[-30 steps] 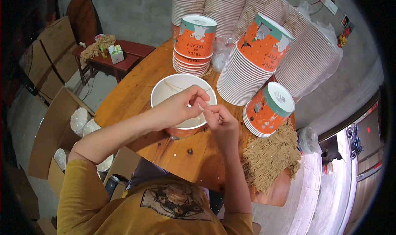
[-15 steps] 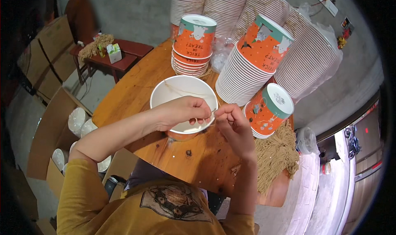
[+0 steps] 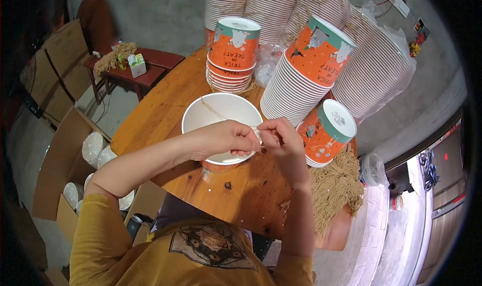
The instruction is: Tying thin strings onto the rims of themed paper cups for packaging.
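Observation:
An open paper bucket [image 3: 193, 116], white inside and orange outside, stands upright on the wooden table before me. A thin tan string [image 3: 214, 109] runs from its far wall across the opening towards my hands. At the bucket's right rim my left hand [image 3: 233, 139] is closed, its fingertips pinching the string. My right hand [image 3: 285, 144] meets it there, thumb and fingers also pinched on the string. A short end pokes out between the two hands. The fingers hide just how the string passes through the rim.
Upside-down stacks of orange buckets [image 3: 324, 50] stand behind, with a shorter stack [image 3: 233, 47] at far left and another [image 3: 327, 130] close right. A bundle of tan strings [image 3: 336, 190] lies by the table's right edge. A cardboard box [image 3: 55, 170] holding white buckets stands left.
My fingers have closed in together at the rim; my right hand has shifted slightly left. The string inside the bucket lies differently, its slack pulled towards my hands.

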Motion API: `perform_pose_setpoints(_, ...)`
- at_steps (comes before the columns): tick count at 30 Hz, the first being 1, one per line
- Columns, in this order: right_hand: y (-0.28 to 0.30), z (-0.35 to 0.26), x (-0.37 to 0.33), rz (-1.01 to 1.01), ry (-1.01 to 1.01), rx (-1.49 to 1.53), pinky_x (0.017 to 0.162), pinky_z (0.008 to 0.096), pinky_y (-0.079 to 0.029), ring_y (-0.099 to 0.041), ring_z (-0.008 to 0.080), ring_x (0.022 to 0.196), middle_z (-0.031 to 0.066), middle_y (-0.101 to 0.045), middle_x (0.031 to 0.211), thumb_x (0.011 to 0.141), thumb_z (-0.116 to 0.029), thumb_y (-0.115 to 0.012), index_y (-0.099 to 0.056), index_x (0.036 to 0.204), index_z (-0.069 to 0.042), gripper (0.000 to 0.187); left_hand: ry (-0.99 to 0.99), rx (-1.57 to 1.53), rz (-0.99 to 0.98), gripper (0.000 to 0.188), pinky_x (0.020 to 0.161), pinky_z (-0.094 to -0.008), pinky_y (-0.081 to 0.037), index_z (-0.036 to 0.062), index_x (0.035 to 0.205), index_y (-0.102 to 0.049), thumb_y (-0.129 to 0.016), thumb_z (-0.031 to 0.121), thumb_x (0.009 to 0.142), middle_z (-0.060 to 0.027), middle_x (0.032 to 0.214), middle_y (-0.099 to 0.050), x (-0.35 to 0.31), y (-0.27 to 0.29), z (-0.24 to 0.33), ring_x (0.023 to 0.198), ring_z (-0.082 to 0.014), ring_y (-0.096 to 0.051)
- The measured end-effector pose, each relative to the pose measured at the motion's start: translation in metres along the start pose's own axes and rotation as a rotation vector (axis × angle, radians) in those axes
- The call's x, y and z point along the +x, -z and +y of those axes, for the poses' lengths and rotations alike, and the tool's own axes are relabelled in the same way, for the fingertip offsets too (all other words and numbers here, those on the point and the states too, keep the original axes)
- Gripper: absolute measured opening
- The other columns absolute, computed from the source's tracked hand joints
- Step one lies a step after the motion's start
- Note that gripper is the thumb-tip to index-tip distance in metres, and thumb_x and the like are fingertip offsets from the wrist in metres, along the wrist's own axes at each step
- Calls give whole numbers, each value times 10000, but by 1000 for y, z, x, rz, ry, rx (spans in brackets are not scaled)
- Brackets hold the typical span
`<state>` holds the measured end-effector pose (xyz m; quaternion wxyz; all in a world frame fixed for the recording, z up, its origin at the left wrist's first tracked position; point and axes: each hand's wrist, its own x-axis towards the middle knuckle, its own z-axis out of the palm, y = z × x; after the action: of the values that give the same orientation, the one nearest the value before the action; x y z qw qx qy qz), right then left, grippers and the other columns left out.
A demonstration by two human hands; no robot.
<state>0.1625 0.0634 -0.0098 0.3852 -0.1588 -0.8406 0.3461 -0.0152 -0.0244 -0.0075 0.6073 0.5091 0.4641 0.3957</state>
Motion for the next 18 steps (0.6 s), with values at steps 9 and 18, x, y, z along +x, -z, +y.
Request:
perform_pose_setpoints(9, 5, 4, -25, 6, 125, -44, 556, 238, -456, -540, 143, 637, 81, -525, 883, 813, -9, -698, -607, 952, -50, 171, 47, -86, 46, 102, 579, -183, -386, 17, 876, -628, -572, 102, 867, 33, 720, -543, 5, -2, 2, 628, -34, -461)
perform_pose_setpoints(18, -4, 0, -36, 44, -89, 83, 531, 223, -426, -514, 95, 631, 44, -494, 859, 814, -18, -704, -599, 887, -55, 133, 68, -74, 66, 69, 574, -186, -387, 38, 870, -602, -582, 104, 866, 29, 716, -545, 6, -6, 7, 625, -45, -472)
